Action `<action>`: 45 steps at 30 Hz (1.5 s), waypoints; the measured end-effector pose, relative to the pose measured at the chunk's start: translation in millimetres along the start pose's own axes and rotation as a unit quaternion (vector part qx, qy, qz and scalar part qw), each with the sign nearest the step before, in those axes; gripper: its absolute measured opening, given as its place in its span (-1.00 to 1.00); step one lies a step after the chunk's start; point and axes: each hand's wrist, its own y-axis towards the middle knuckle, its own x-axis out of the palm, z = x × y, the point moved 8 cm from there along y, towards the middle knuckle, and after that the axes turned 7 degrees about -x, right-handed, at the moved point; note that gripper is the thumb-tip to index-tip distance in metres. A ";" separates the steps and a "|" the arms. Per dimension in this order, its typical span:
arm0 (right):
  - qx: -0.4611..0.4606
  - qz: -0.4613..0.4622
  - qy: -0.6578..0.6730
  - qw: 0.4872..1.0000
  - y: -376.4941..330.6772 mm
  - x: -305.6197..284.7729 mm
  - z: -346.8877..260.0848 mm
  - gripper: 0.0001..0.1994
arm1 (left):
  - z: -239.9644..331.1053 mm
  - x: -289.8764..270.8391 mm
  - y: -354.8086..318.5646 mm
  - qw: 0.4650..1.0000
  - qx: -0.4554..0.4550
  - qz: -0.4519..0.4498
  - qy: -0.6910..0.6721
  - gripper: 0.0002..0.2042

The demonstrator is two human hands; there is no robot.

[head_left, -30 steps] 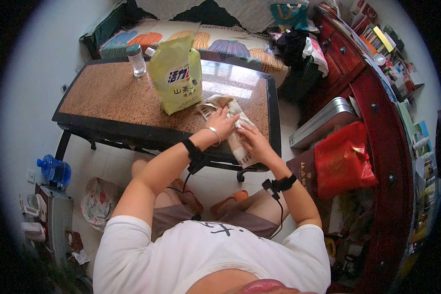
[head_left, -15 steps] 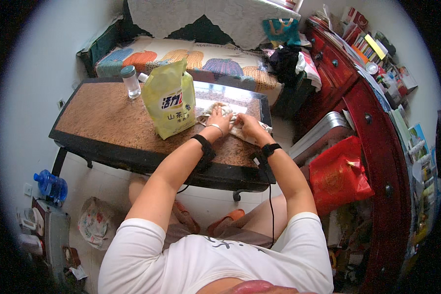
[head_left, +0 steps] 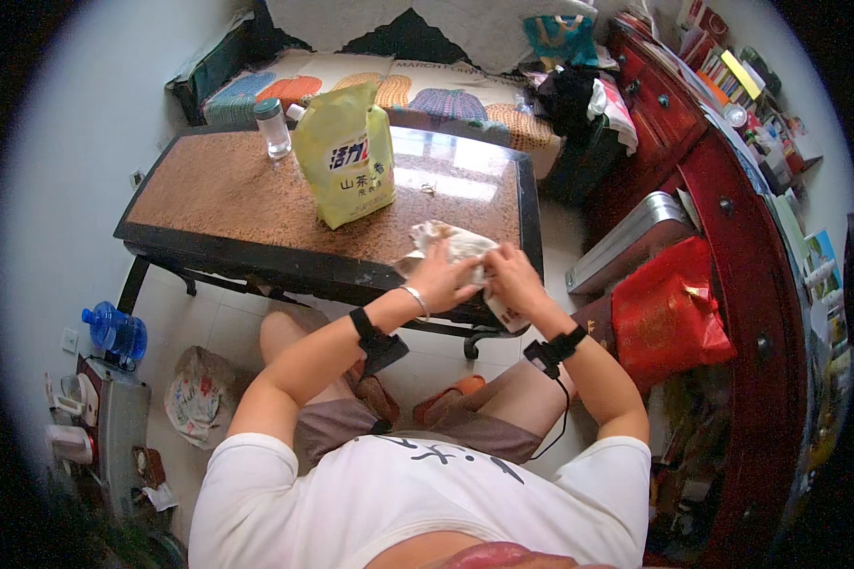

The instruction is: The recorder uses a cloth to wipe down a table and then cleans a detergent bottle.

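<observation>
A white patterned cloth (head_left: 457,243) is bunched up over the near right edge of the table, with one end hanging down past the edge. My left hand (head_left: 438,281) lies against its left part with the fingers bent onto it. My right hand (head_left: 514,283) has its fingers closed on the right part, thumb side toward the left hand. A pale green detergent pouch (head_left: 346,156) with a white spout stands upright on the tabletop beyond my hands. Behind it on the left is a clear bottle (head_left: 272,131) with a dark green lid.
The brown table (head_left: 209,190) has a black border. Behind it stands a sofa (head_left: 427,90) with a patterned cover. To the right are a dark red cabinet (head_left: 664,142), a silvery case (head_left: 636,237) and a red bag (head_left: 669,308). A blue water jug (head_left: 114,332) stands at left.
Both hands have come nearer to me, bringing the cloth from the tabletop to the table's near edge. The view has shifted a little; the pouch and bottle stay on the table.
</observation>
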 end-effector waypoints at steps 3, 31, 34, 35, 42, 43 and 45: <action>0.074 0.029 -0.005 0.997 -3.8 -6.7 38.8 -0.72 | 7.3 18.8 8.9 0.995 0.046 -0.024 -0.081 -0.48; -0.068 -0.169 -0.214 0.960 288.0 109.2 101.0 -0.69 | -213.7 -159.2 -13.6 0.761 -0.239 0.351 -0.491 -0.58; -0.110 -0.116 -0.004 0.987 308.6 130.3 9.8 -0.69 | -242.6 -155.8 -43.9 0.760 -0.303 0.390 -0.422 -0.55; -0.153 -0.066 0.056 0.984 305.6 123.1 -5.9 -0.66 | -250.0 -157.8 -47.7 0.771 -0.299 0.408 -0.387 -0.54; -0.213 0.025 0.085 0.973 256.4 84.0 -4.6 -0.63 | -285.4 -167.9 -96.3 0.715 -0.297 0.496 -0.394 -0.52; -0.190 -0.009 0.079 0.979 249.5 88.2 6.5 -0.65 | -284.3 -168.5 -101.1 0.716 -0.298 0.491 -0.396 -0.52; -0.135 -0.047 0.072 0.987 233.1 90.0 8.5 -0.68 | -277.5 -179.9 -124.3 0.704 -0.316 0.525 -0.358 -0.51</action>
